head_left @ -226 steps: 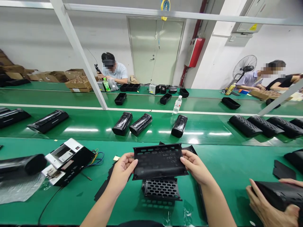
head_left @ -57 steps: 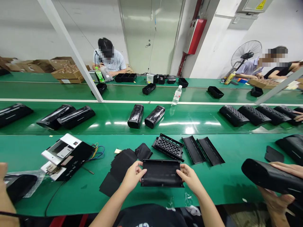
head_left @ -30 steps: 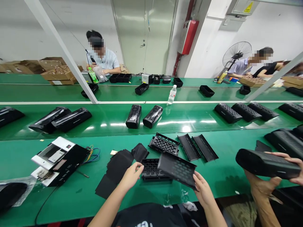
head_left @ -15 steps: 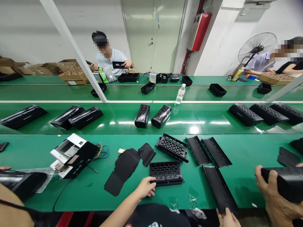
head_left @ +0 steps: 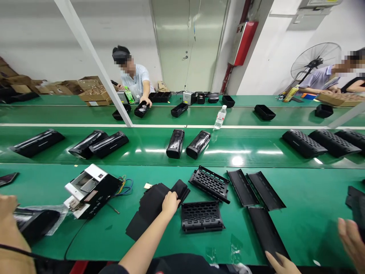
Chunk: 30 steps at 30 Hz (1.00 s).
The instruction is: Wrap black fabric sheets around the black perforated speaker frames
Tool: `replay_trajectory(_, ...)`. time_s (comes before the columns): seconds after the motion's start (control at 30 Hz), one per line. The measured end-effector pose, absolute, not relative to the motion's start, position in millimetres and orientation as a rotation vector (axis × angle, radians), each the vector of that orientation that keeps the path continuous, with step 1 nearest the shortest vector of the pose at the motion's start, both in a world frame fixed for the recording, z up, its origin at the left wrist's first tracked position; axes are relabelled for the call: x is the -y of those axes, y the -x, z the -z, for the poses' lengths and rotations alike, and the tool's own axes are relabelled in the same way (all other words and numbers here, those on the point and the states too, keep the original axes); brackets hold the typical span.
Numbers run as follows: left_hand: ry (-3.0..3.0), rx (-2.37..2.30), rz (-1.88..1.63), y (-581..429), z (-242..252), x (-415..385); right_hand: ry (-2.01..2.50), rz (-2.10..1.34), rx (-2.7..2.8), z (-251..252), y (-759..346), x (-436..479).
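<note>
My left hand (head_left: 170, 204) is closed on the edge of a thin black sheet (head_left: 180, 189) at the right of a fanned pile of black sheets (head_left: 151, 201). The fingertips are partly hidden. At the bottom edge, my right hand (head_left: 281, 263) grips the near end of a long, shallow black panel (head_left: 264, 232), whose far end rests on the green table. Between my hands lies a slotted black grille panel (head_left: 202, 216), untouched. Behind it sits another grille panel (head_left: 209, 183), tilted. Two more plain black panels (head_left: 243, 187) lie to its right.
A white-and-black machine (head_left: 91, 190) with wires stands left of the sheets. Beyond are black speaker-like housings (head_left: 175, 144) and a water bottle (head_left: 220, 117). Co-workers' hands show at the left edge and right edge (head_left: 352, 239); another person (head_left: 137, 78) works across the table.
My left hand has moved from the near grille panel up and left onto the black sheets. My right hand stays at the long panel's end. The person across has lowered a black housing onto the surface.
</note>
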<state>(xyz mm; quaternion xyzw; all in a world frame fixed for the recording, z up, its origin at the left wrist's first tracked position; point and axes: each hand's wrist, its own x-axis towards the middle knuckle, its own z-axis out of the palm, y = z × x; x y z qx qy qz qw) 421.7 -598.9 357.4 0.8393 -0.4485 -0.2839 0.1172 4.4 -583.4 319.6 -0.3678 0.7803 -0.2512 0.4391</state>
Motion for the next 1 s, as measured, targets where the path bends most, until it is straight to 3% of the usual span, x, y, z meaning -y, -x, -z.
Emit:
replay_trajectory(0.23,-2.355,1.285,0.823,-430.0,-374.2,589.4,1.347,0.537,-1.417,-384.7,-136.6,604.3)
replay_trajectory(0.5,-2.017,1.060,0.913,-419.5,-404.1,573.7,1.683,0.588,-0.997,-390.2,-267.5,618.3)
replay_trajectory(0.83,-1.582,0.563,1.343,-403.1,-410.9,573.8,1.708,0.626,-0.895,-386.2,-278.3,620.0)
replay_trajectory(1.0,-1.409,0.288,1.284,-412.4,-414.8,576.0,1.775,0.648,-1.010,-379.4,-266.2,628.7)
